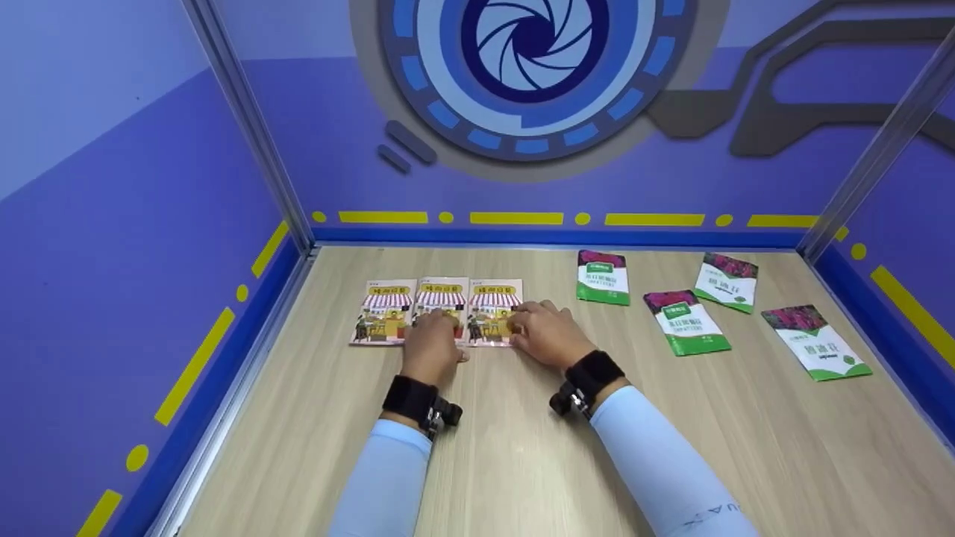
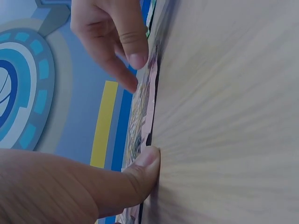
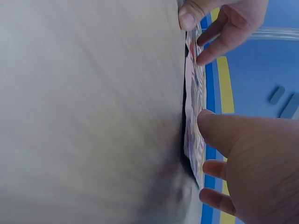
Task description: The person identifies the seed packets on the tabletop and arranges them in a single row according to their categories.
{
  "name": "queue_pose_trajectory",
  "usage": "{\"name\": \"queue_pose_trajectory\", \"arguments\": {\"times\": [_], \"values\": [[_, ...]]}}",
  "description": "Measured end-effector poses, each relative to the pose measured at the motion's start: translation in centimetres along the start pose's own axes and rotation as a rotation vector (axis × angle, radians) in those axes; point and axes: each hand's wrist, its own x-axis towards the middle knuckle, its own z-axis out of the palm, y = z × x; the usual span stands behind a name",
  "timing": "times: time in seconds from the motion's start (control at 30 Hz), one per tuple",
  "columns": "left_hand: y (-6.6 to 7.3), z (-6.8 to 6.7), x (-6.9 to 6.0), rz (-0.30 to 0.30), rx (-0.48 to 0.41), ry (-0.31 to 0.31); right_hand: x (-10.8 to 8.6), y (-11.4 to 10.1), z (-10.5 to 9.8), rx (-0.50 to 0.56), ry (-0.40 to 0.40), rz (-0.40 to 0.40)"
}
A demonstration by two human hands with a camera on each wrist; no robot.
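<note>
Three flat printed packets with striped awnings lie side by side on the table: a left packet [image 1: 379, 317], a middle packet [image 1: 442, 292] and a right packet [image 1: 489, 307]. My left hand [image 1: 433, 347] rests over the middle packet, covering its lower part. In the left wrist view, that hand's thumb [image 2: 147, 161] touches down by the packets' near edge. My right hand [image 1: 550, 334] is at the right packet's right side, fingers bent loosely over its edge. The right wrist view shows its thumb [image 3: 212, 126] at the packet's top face. Neither hand visibly lifts a packet.
Green-and-white flower packets lie scattered on the right: one at the back [image 1: 603, 277], one nearer [image 1: 686, 322], one behind it [image 1: 727, 283] and one far right [image 1: 815, 343]. Blue-purple panels [image 1: 313, 149] enclose the wooden table [image 1: 515, 447].
</note>
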Motion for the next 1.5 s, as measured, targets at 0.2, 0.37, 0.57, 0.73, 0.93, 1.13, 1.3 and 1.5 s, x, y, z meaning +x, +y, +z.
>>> {"name": "queue_pose_trajectory", "arguments": {"times": [0.2, 0.37, 0.57, 0.73, 0.93, 1.13, 1.3, 1.5], "values": [[0.1, 0.0, 0.1, -0.004, -0.006, -0.005, -1.0, 3.5, -0.6, -0.03, 0.029, 0.089], [0.2, 0.0, 0.1, -0.007, -0.028, -0.019, -1.9, 7.6, -1.2, -0.006, 0.072, 0.153], [0.2, 0.0, 0.5, 0.0, -0.057, -0.079, -3.2, 11.4, -2.0, 0.105, 0.007, 0.323], [0.5, 0.0, 0.8, 0.044, -0.034, -0.1, -3.9, 12.7, -2.1, 0.16, -0.038, 0.362], [1.1, 0.1, 0.7, 0.06, -0.064, -0.097, -4.6, 12.3, -1.9, 0.122, 0.001, 0.347], [1.3, 0.4, 0.6, 0.081, -0.06, -0.083, -5.2, 11.2, -1.5, 0.091, 0.076, 0.327], [1.3, 0.3, 0.6, 0.086, -0.071, -0.095, -5.5, 10.0, -1.2, 0.154, 0.133, 0.342], [1.2, 0.1, 0.6, 0.08, -0.076, -0.11, -5.3, 9.2, -1.1, 0.169, 0.128, 0.321]]}}
